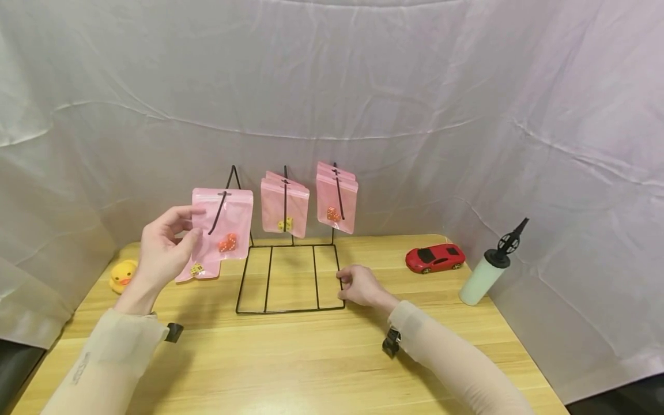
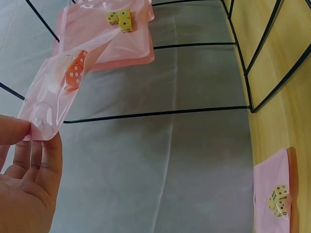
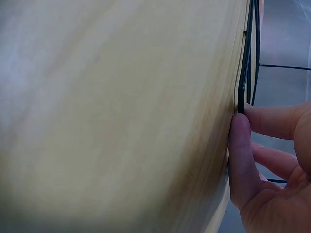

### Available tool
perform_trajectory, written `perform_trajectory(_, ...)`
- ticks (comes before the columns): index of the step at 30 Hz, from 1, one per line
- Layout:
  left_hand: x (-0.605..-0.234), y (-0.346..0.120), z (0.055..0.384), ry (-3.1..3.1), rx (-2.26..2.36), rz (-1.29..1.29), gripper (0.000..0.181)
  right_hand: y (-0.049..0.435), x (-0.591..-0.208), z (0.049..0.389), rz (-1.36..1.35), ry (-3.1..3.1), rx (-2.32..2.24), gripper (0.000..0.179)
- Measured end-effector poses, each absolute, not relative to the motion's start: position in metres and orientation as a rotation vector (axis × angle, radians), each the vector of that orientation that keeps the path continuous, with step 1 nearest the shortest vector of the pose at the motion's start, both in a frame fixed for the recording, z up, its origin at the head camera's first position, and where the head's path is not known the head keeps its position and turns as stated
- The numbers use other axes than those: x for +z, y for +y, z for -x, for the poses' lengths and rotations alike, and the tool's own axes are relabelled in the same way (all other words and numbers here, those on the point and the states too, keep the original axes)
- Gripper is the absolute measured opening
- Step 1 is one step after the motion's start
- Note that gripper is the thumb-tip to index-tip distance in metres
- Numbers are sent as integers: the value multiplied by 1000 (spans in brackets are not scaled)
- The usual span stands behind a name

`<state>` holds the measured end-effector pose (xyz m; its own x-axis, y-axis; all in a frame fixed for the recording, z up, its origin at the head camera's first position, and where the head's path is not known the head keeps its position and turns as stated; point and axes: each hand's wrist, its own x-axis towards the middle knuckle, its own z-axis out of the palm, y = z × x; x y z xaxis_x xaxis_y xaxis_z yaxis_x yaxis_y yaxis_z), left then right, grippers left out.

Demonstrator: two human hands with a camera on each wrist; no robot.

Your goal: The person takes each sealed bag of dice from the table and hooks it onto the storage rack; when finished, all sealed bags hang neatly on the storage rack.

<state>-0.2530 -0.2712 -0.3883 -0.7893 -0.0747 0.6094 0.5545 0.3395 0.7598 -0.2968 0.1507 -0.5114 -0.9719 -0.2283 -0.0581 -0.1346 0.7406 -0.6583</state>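
My left hand pinches the left edge of a pink zip bag with orange dice in it. Its slot sits on the left hook of a black wire rack. With thumb and fingers my right hand holds the right wire of the rack's base, low against the table. Pink bags with yellow dice hang from the middle hook, and pink bags with orange dice from the right one. Below the left hook, another pink bag with yellow dice lies on the table, partly hidden in the head view.
A yellow rubber duck sits at the table's left, behind my left wrist. On the right are a red toy car and a pale green hand pump with a black nozzle. Grey cloth surrounds the wooden table.
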Motion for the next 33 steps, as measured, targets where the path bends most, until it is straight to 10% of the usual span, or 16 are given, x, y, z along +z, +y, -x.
perform_trajectory(33, -390, -261, 293, -2019, -1550, 288, 37, 151, -510, 296, 291, 2797, -1056, 54)
